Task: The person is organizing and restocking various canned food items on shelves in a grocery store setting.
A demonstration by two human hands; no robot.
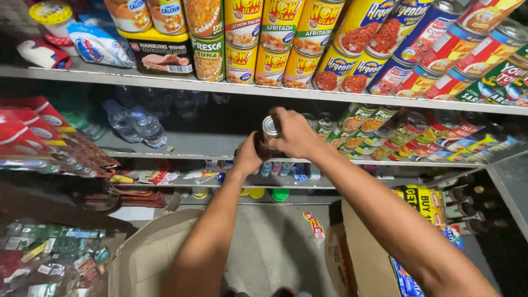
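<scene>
Head view: both hands are meeting at centre frame in front of the middle shelf (165,147). The left hand (247,157) is gripping a dark tin can (267,140) from the 7 o'clock side. The right hand (297,133) is grasping its top from 3 o'clock. Stacked cans (379,129) are lying at 3 o'clock, water bottles (135,122) at 9 o'clock.
</scene>
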